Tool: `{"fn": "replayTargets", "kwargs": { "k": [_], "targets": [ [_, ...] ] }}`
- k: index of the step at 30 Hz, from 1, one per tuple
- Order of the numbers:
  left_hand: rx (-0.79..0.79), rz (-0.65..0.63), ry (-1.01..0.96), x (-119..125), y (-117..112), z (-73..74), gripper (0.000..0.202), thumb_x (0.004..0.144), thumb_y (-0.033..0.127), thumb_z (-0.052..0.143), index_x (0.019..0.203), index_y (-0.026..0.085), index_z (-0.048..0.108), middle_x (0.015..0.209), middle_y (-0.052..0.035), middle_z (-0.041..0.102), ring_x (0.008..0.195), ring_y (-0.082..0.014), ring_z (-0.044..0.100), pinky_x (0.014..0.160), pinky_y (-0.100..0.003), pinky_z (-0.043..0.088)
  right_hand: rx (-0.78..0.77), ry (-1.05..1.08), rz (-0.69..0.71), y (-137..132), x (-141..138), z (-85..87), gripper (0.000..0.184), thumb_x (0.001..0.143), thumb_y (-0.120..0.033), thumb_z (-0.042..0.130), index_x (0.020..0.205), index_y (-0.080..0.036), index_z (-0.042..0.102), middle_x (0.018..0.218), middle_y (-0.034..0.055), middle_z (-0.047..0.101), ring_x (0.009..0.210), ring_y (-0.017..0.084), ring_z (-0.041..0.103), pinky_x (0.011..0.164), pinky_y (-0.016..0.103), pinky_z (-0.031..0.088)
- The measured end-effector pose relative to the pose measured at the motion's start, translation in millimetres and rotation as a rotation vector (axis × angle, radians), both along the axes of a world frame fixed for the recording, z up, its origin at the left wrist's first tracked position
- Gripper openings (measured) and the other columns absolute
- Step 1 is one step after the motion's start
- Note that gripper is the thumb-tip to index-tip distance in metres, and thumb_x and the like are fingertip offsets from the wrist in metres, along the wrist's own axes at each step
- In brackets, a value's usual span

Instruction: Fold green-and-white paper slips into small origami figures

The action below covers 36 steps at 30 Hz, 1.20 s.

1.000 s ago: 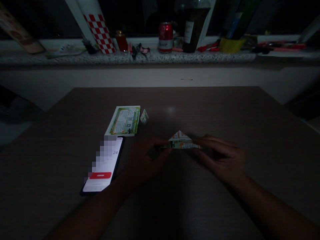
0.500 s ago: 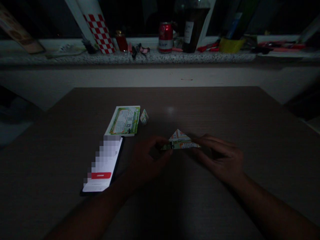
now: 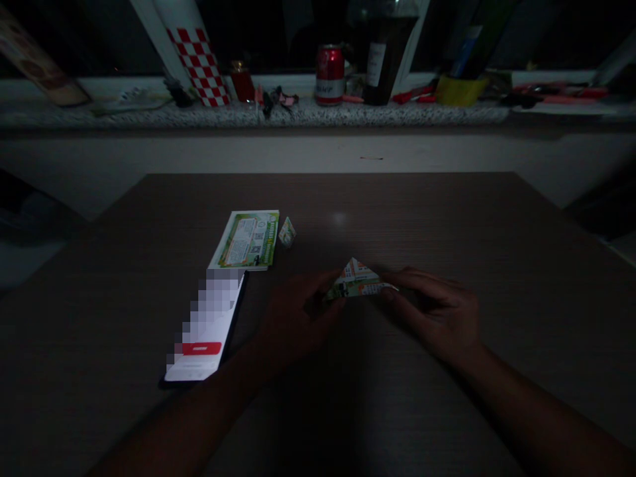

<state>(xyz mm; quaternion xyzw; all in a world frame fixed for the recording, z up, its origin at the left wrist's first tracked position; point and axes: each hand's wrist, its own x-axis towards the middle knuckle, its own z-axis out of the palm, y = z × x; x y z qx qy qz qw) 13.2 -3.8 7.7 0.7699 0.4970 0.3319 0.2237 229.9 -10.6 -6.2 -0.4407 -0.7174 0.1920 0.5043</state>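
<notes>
A small folded paper piece (image 3: 356, 279), printed green, white and orange with a pointed top, sits low over the dark wooden table (image 3: 447, 218). My left hand (image 3: 293, 318) pinches its left corner with fingers curled. My right hand (image 3: 432, 311) pinches its right corner, fingers closed on the edge. The scene is dim, so the finer folds are hard to make out.
A stack of green printed sheets (image 3: 247, 239) lies left of centre, a tiny folded paper (image 3: 287, 232) beside it. A lit phone (image 3: 206, 328) lies nearer me on the left. The far stone ledge holds a red can (image 3: 329, 74), a dark bottle (image 3: 385, 53), a checkered roll (image 3: 199, 59) and clutter.
Both hands have drawn slightly closer together on the paper piece, and its left end has lifted and tilted a little. Everything else on the table is as before.
</notes>
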Motion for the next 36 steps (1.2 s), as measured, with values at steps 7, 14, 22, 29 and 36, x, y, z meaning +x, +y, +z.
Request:
{"fn": "replayTargets", "kwargs": {
  "k": [7, 14, 22, 29, 36],
  "targets": [
    [-0.046, 0.012, -0.027, -1.0, 0.1, 2.1, 0.036, 0.077, 0.026, 0.067, 0.113, 0.022, 0.066, 0.084, -0.0017, 0.071, 0.072, -0.0166, 0.064, 0.07, -0.029, 0.052, 0.002, 0.004, -0.003, -0.3, -0.4, 0.9, 0.019, 0.079, -0.017, 0.07, 0.096, -0.023, 0.073, 0.087, 0.0038, 0.076, 0.073, 0.018, 0.071, 0.065, 0.029, 0.059],
    [-0.179, -0.002, -0.151, 0.1, 0.4, 4.9, 0.033, 0.079, 0.025, 0.067, 0.112, 0.022, 0.066, 0.088, -0.0006, 0.072, 0.078, -0.0162, 0.066, 0.07, -0.027, 0.052, 0.054, -0.045, 0.017, -0.1, 0.7, 3.9, 0.024, 0.076, -0.016, 0.072, 0.1, -0.022, 0.072, 0.087, 0.0046, 0.076, 0.071, 0.018, 0.071, 0.064, 0.03, 0.06],
    [-0.264, -0.033, -0.199, -2.8, 3.8, 1.5, 0.03, 0.083, 0.029, 0.065, 0.113, 0.027, 0.066, 0.096, -0.0005, 0.072, 0.083, -0.0166, 0.066, 0.071, -0.027, 0.052, 0.073, -0.037, 0.028, 0.1, -0.4, 2.6, 0.027, 0.075, -0.012, 0.072, 0.1, -0.022, 0.072, 0.087, 0.0041, 0.075, 0.073, 0.018, 0.071, 0.064, 0.03, 0.059],
    [-0.301, -0.055, -0.227, -3.4, 2.7, 1.7, 0.03, 0.088, 0.033, 0.06, 0.115, 0.024, 0.065, 0.085, -0.0012, 0.072, 0.075, -0.0158, 0.065, 0.065, -0.027, 0.05, 0.055, -0.036, 0.046, 0.4, 0.2, 3.7, 0.025, 0.076, -0.013, 0.071, 0.1, -0.02, 0.071, 0.084, 0.0049, 0.074, 0.07, 0.017, 0.069, 0.061, 0.029, 0.057],
    [-0.213, -0.047, -0.194, 2.3, 0.0, 5.3, 0.03, 0.087, 0.029, 0.059, 0.117, 0.023, 0.065, 0.098, -0.002, 0.074, 0.083, -0.0168, 0.067, 0.069, -0.025, 0.052, -0.066, -0.037, 0.041, 1.5, -0.3, -0.5, 0.029, 0.08, -0.015, 0.067, 0.108, -0.018, 0.068, 0.098, 0.0073, 0.074, 0.084, 0.019, 0.071, 0.074, 0.029, 0.057]
  ]
}}
